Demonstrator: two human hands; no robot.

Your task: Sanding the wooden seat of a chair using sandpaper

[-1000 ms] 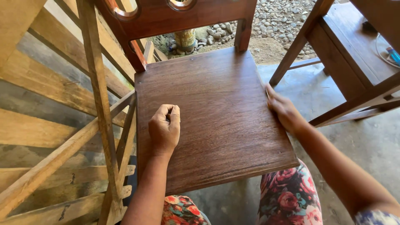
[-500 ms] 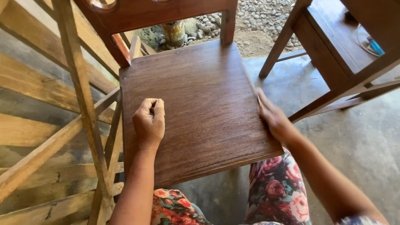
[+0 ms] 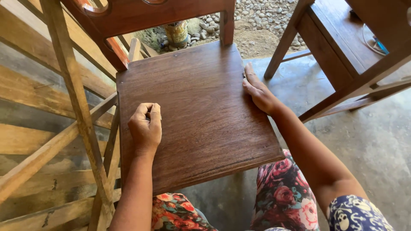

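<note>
The dark wooden chair seat fills the centre of the frame, its backrest at the top. The left hand rests on the seat's left part as a fist, fingers curled tight; whether they hold anything I cannot tell. The right hand lies flat along the seat's right edge, fingers pressed together and pointing up-frame. A hand sliding along that edge could likely pick up a splinter or slip off toward the concrete floor. Pressing unevenly might rock the chair against the pale wooden frame at left.
</note>
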